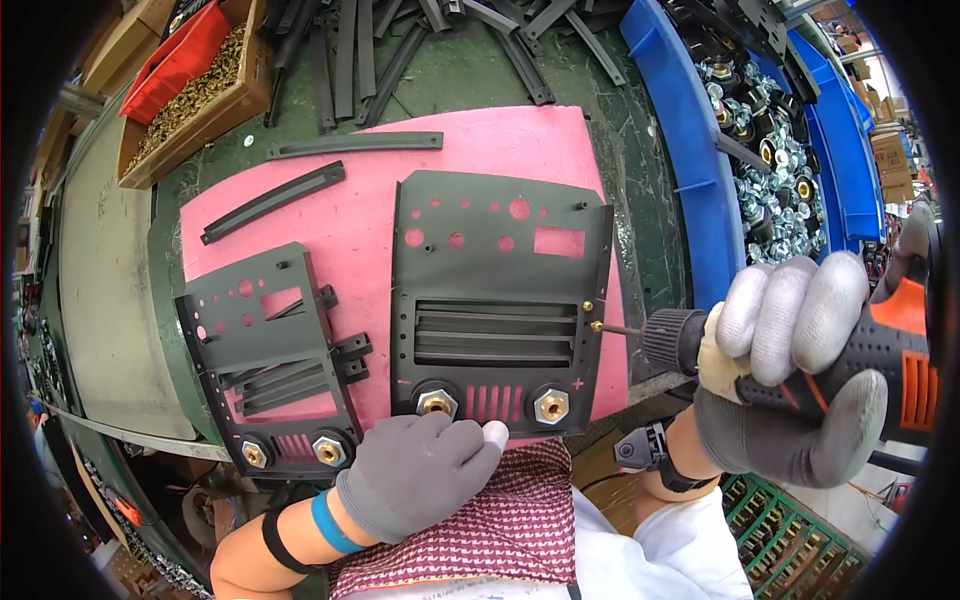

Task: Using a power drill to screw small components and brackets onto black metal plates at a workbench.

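Note:
My right hand (795, 320), in a grey and white glove, is wrapped round a black and orange power screwdriver (672, 338). Its thin bit points left and meets a small brass screw (597, 327) at the right side flange of a dark metal panel (480, 270). Just above, another brass screw (587, 306) sits in the same flange. My gloved left hand (425, 475) is closed on the panel's lower edge, its fingertips partly hidden. Slats span the panel's middle opening, and two hex nuts with brass centres (551, 406) sit along the bottom. A smaller-looking similar panel (260, 340) lies at left with loose slats in it.
Pink foam (540, 140) lies under both panels. Two loose dark strips (355, 145) rest on it, with many more (350, 60) heaped behind. A wooden box of brass screws (195, 100) with a red tray stands far left. Right, a blue bin (670, 130) holds nuts and bolts.

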The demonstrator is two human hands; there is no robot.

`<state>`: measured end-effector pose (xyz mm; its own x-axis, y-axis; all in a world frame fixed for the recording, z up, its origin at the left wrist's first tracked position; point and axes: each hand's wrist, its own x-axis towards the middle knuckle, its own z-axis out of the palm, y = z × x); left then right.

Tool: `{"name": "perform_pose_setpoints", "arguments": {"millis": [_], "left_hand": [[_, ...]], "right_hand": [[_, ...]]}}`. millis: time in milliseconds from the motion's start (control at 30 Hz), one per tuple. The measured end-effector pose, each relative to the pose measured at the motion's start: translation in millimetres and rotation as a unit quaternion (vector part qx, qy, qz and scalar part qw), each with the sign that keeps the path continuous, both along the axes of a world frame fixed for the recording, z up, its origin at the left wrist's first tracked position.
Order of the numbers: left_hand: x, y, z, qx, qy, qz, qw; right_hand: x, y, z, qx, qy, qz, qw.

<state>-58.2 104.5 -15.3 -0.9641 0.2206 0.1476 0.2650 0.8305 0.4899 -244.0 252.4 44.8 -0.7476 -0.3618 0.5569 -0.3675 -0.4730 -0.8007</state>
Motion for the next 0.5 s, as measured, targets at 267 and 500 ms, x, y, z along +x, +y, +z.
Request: {"name": "perform_pose_setpoints", "arguments": {"millis": [267,500], "left_hand": [[-2,1,-2,0.002,0.0,-0.001,1.0],[-4,0,-3,0.045,-0.01,-0.009,0.999]], "right_hand": [[-5,-1,-7,0.018,0.0,0.026,0.999],[-11,-3,-11,0.026,0.006,0.093,0.995]]}}
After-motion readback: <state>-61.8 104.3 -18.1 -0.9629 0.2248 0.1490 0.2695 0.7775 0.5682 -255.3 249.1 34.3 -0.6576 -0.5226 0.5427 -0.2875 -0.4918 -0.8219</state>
